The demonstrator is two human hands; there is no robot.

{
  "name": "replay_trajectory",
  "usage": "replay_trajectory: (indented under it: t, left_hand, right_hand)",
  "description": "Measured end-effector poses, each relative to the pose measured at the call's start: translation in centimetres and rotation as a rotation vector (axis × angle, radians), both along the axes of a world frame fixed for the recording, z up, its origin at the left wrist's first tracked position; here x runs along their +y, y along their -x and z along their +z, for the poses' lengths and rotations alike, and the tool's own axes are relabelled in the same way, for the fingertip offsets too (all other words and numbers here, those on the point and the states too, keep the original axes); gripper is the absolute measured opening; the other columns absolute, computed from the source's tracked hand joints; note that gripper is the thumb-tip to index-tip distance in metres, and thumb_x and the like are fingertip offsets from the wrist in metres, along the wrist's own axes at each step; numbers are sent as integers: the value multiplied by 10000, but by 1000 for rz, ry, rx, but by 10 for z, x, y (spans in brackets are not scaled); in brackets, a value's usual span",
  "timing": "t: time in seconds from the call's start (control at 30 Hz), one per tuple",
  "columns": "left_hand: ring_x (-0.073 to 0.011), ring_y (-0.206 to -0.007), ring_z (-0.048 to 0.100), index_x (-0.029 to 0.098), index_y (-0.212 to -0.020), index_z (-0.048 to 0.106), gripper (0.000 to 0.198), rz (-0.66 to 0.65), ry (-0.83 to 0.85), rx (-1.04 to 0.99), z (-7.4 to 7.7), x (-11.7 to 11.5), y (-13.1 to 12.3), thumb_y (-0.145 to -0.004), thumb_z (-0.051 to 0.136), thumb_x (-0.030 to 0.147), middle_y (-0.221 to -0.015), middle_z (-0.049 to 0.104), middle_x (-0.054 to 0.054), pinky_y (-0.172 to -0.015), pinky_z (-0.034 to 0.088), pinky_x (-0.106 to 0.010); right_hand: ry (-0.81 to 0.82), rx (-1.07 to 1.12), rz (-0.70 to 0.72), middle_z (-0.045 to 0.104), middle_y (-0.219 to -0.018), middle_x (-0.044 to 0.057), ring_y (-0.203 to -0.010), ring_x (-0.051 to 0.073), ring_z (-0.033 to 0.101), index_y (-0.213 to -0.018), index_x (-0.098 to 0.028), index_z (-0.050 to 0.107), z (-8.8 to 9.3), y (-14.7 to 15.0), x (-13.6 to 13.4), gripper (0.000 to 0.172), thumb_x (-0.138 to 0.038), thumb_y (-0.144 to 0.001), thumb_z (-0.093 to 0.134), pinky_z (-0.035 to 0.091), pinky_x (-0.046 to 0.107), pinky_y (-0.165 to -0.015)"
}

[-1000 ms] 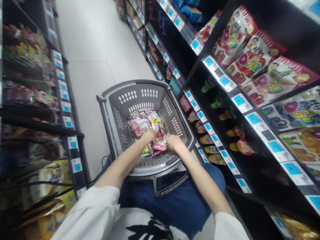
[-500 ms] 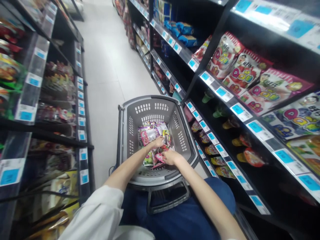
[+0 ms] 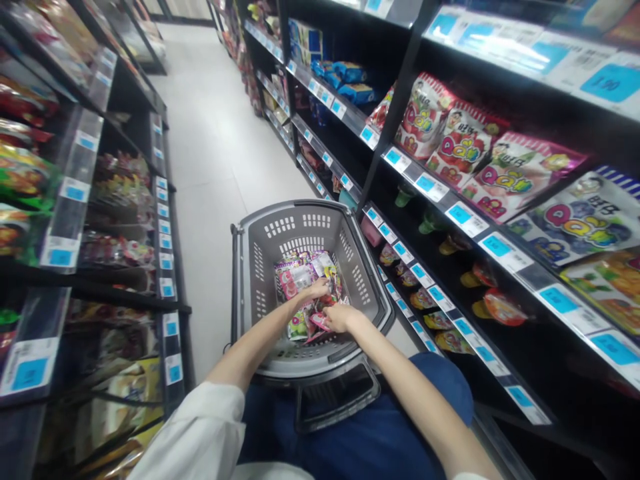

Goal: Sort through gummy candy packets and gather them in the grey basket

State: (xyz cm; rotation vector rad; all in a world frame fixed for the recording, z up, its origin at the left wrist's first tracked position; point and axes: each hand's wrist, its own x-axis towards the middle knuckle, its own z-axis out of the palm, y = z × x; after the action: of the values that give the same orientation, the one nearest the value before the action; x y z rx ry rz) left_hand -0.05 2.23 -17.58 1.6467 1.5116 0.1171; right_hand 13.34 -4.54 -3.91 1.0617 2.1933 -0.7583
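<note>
I see both of my hands down inside the grey basket (image 3: 249, 267), which stands on the floor against my knees, its black handle (image 3: 336, 402) folded toward me. The pile of snack packets (image 3: 299, 275) lies on the basket's bottom, toward its far wall. My left hand (image 3: 316, 291) rests on top of the pile, fingers together and bent down onto the wrappers. I cannot tell whether they pinch 1 of them. My right hand (image 3: 341, 317) sits just beside it, nearer to me, at the pile's near edge, touching a pink packet (image 3: 321, 321). Its fingers curl under, out of my sight, so I cannot tell if they are clamped. The 2 hands are close together but not touching.

To my right stands a dark shelf unit (image 3: 400, 87) with blue price tags (image 3: 459, 215) along its edges and large candy bags (image 3: 465, 150) leaning on an upper shelf. To my left, another shelf unit (image 3: 173, 307) holds more packets. The pale floor (image 3: 215, 147) runs away between them.
</note>
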Motion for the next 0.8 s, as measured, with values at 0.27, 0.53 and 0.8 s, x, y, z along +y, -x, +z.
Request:
replay_trajectory:
  t: [0.27,0.53,0.8]
  left_hand:
    - [-206,-1084,691,64,-1225,682,378,215,-167,-43,40,14,3,-862,580,96,-1183,729,-138,-987,544,-357]
    - [-226,-1006,725,153,-970,807,264,381,-416,-209,116,12,0,-812,596,167,-1028,785,-89,-1020,529,-353]
    - [-159,-797,717,120,-848,772,268,607,-441,-793,178,-22,32,-636,792,284,-882,779,-81,-790,572,-257]
  right_hand:
    - [-34,-25,-120,614,-1314,236,-1254,338,615,-1298,-96,629,0,-4,3,399,-300,-972,523,525,445,-1016]
    - [-147,155,-399,572,-1359,259,-1289,345,580,-1387,-47,516,3,-12,6,506,-323,-965,559,487,452,-1073]
    - [283,1104,-1123,520,-1470,135,-1266,176,600,-1419,-157,437,35,-17,26,682,-363,-844,742,514,298,-1061]
